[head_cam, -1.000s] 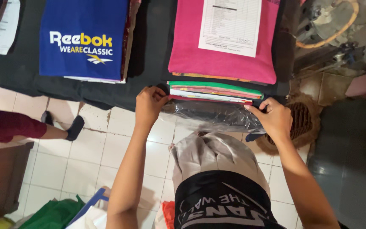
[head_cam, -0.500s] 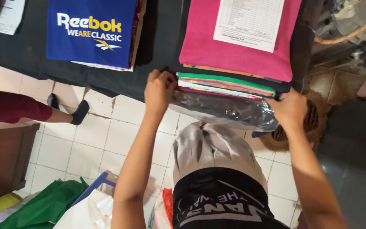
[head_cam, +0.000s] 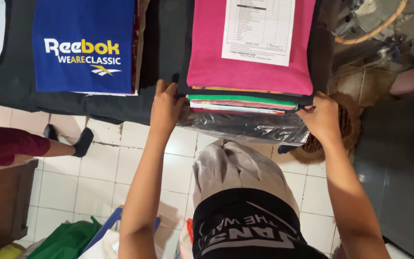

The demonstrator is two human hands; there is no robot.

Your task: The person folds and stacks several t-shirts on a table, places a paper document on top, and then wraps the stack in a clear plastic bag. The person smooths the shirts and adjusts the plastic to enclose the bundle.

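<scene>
Left hand (head_cam: 166,106) gripped the 9 o'clock edge of the folded garment stack (head_cam: 250,72); right hand (head_cam: 323,117) clasped its 3 o'clock corner. A clear plastic bag (head_cam: 245,127) hung at 6 o'clock, apparently pinched by both hands. Blue shirt (head_cam: 85,45) lay at 9 o'clock on the black table (head_cam: 161,43).
</scene>
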